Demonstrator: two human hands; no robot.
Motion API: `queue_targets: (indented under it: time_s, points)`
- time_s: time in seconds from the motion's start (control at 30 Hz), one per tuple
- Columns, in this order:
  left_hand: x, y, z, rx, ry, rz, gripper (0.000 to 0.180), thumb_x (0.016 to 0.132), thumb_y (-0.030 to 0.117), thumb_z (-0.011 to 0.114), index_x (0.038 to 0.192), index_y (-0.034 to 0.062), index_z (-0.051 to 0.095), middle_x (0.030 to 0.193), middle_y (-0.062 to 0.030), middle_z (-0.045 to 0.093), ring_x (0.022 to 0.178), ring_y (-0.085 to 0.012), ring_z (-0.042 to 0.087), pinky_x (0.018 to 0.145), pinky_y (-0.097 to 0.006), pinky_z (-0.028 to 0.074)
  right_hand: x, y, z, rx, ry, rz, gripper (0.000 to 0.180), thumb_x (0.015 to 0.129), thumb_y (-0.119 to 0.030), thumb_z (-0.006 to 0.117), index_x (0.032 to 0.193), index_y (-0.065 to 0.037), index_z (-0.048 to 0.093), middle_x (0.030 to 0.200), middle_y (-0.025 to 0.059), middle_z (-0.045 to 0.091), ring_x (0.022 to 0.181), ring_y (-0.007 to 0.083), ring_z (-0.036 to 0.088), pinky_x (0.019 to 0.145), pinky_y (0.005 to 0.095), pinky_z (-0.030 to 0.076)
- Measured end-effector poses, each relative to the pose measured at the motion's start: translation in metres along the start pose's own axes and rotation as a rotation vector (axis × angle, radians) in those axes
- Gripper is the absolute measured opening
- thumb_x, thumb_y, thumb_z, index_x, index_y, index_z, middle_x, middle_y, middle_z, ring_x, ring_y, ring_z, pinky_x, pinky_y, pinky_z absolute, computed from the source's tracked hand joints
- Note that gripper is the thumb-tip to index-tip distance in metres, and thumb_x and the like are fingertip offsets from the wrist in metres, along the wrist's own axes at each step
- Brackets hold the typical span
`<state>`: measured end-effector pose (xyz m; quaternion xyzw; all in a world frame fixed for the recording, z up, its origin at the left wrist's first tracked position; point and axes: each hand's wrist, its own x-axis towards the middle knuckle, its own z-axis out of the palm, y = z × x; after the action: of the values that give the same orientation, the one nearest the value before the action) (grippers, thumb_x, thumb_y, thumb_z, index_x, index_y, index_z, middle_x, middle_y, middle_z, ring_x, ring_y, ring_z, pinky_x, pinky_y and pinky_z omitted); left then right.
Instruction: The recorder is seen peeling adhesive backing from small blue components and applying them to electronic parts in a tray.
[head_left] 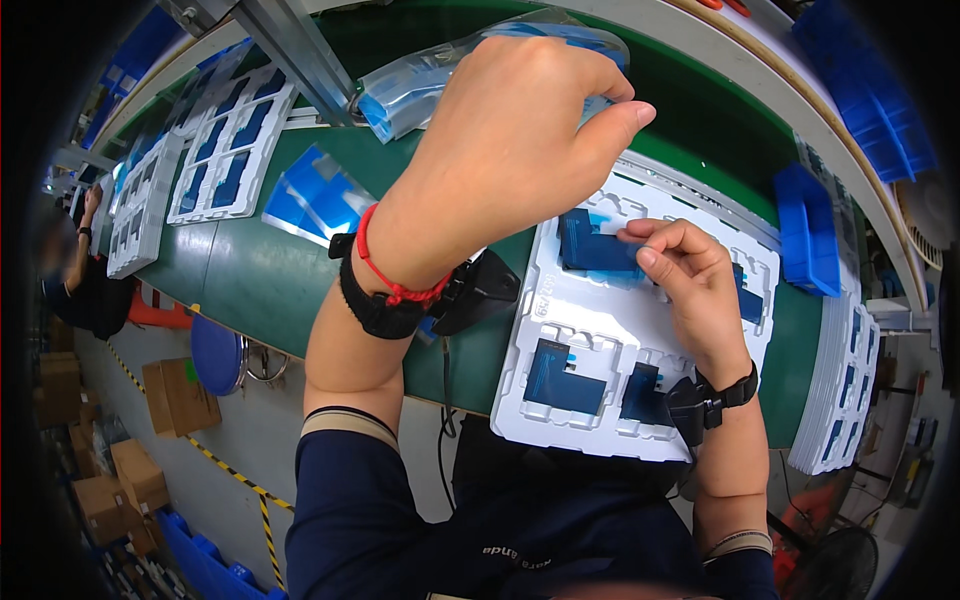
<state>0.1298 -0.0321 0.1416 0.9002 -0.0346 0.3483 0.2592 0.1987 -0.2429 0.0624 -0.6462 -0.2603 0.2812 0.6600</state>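
Note:
A white moulded tray (530,415) lies before me with several dark blue L-shaped flat pieces in its pockets. My right hand (690,280) is over its far half, thumb and fingers pinched at the right edge of one L-shaped piece (590,245). Light blue clear film shows around that piece. My left hand (530,130) is raised beyond the tray's far left corner, in front of a clear bag. Its thumb and index finger curve toward each other with a gap between the tips; the other fingers are hidden. Nearer me, two L-shaped pieces (562,380) sit in pockets.
Blue film sheets (318,195) lie on the green bench (270,285). A clear bag (410,90) with blue film is at the back. Stacked trays (835,390) stand right, more trays (235,150) left. A blue bin (808,230) is at right. Another person (80,260) is far left.

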Motion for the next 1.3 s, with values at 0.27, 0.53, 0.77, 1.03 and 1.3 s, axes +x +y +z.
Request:
queue_targets:
  time_s: [0.27, 0.53, 0.77, 1.03, 1.3]
  points:
    - [-0.001, -0.004, 0.005, 0.015, 0.007, 0.024, 0.021, 0.078, 0.021, 0.069, 0.082, 0.0008, 0.071, 0.077, -0.0133, 0.069, 0.07, -0.024, 0.067, 0.062, -0.029, 0.05, 0.003, 0.002, -0.005, -0.1, 0.074, 0.096, 0.005, 0.086, -0.003, 0.063, 0.082, -0.003, 0.058, 0.103, 0.0094, 0.063, 0.088, 0.0089, 0.057, 0.082, 0.0231, 0.044]
    - [0.0, -0.017, 0.017, 0.004, -0.093, -0.063, 0.025, 0.08, 0.023, 0.065, 0.084, -0.0013, 0.07, 0.073, -0.0151, 0.067, 0.059, -0.0221, 0.062, 0.053, -0.029, 0.046, 0.007, 0.012, 0.009, -0.365, -0.018, -0.187, 0.006, 0.09, -0.006, 0.055, 0.092, -0.002, 0.051, 0.103, 0.0117, 0.063, 0.092, 0.0139, 0.058, 0.082, 0.0263, 0.045]
    - [0.0, -0.018, 0.016, 0.026, -0.065, -0.052, 0.026, 0.079, 0.023, 0.066, 0.084, -0.0013, 0.07, 0.075, -0.0148, 0.067, 0.057, -0.0224, 0.061, 0.053, -0.029, 0.046, 0.006, 0.013, 0.008, -0.776, 0.125, -0.363, 0.006, 0.092, -0.01, 0.051, 0.092, -0.004, 0.049, 0.092, 0.0108, 0.064, 0.072, 0.0235, 0.054, 0.071, 0.0348, 0.042]
    - [-0.001, -0.015, 0.013, 0.058, -0.072, -0.056, 0.026, 0.079, 0.024, 0.067, 0.084, -0.0014, 0.07, 0.075, -0.0161, 0.067, 0.059, -0.0242, 0.062, 0.054, -0.03, 0.047, 0.0, 0.006, 0.005, -0.104, 0.215, 0.036, 0.009, 0.088, -0.008, 0.062, 0.083, -0.002, 0.057, 0.068, 0.0025, 0.06, 0.051, 0.005, 0.049, 0.047, 0.0176, 0.036]
    - [0.0, -0.015, 0.013, 0.064, -0.074, -0.052, 0.026, 0.079, 0.024, 0.066, 0.084, -0.0012, 0.07, 0.075, -0.0163, 0.067, 0.063, -0.0264, 0.064, 0.057, -0.031, 0.048, 0.001, 0.004, 0.008, -0.128, 0.26, 0.227, 0.007, 0.087, -0.007, 0.062, 0.082, -0.002, 0.058, 0.061, 0.002, 0.058, 0.042, 0.0046, 0.045, 0.036, 0.0188, 0.031]
